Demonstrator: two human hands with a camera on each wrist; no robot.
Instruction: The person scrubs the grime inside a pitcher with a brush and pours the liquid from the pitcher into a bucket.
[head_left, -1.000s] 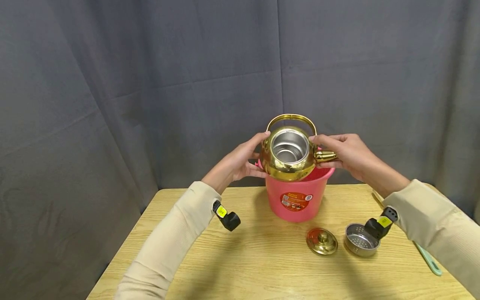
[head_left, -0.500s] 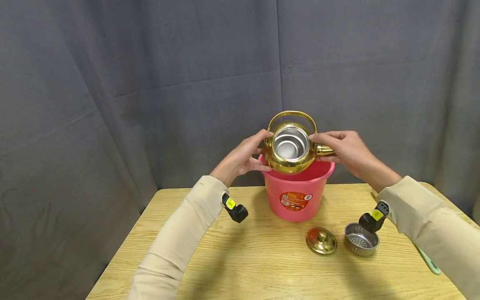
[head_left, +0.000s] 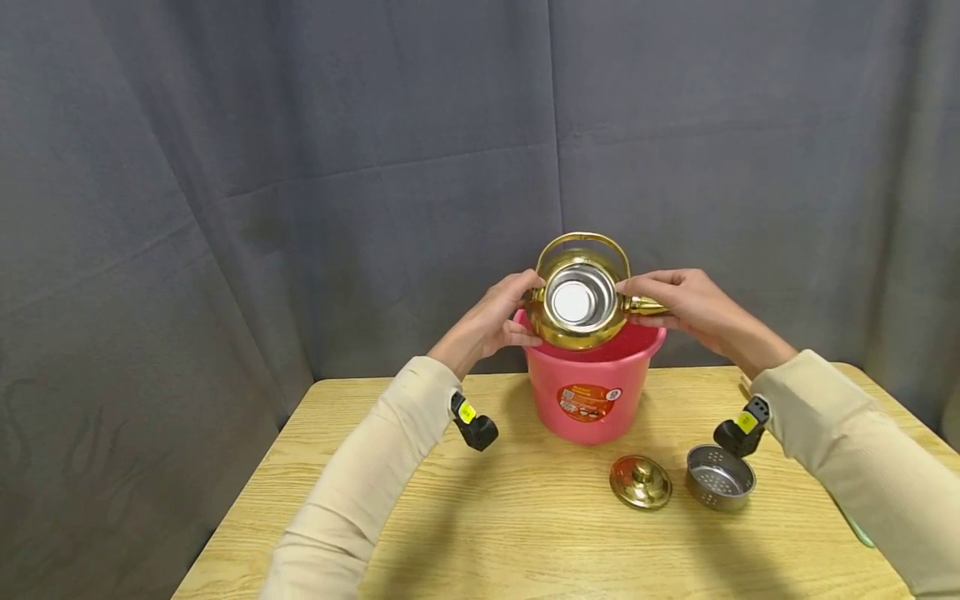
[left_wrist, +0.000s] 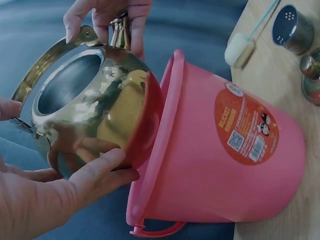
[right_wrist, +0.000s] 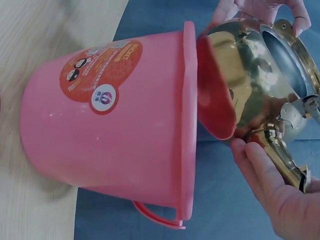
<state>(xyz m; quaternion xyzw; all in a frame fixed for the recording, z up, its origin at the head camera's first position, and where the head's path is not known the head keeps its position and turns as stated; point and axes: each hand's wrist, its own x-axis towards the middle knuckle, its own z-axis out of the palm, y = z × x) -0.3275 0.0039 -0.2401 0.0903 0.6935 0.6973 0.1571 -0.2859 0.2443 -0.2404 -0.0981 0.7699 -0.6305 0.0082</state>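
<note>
A gold teapot (head_left: 573, 340) without its lid is held up between both hands, over the mouth of a pink bucket (head_left: 546, 387). Its opening is turned toward the head camera, showing the bare steel inside, and the arched handle (head_left: 583, 237) stands up behind. My left hand (head_left: 501, 315) grips the left side, thumb near the handle joint and fingers under the belly. On the other side my right hand (head_left: 693, 307) pinches the teapot around its spout (right_wrist: 280, 150), thumb near the opening. In the left wrist view the belly overlaps the bucket's rim (left_wrist: 167, 135).
On the wooden table (head_left: 480, 533), the gold lid (head_left: 641, 483) lies knob up in front of the bucket. A perforated steel strainer (head_left: 720, 493) stands to its right. A brush with a white head (left_wrist: 239, 50) lies farther right, partly behind the right sleeve. A grey curtain (head_left: 420, 208) hangs behind.
The teapot has moved slightly away and its opening has turned more toward the head camera, so its inner bottom shows brighter and fuller. Both hands keep their hold. Lid and strainer stay put.
</note>
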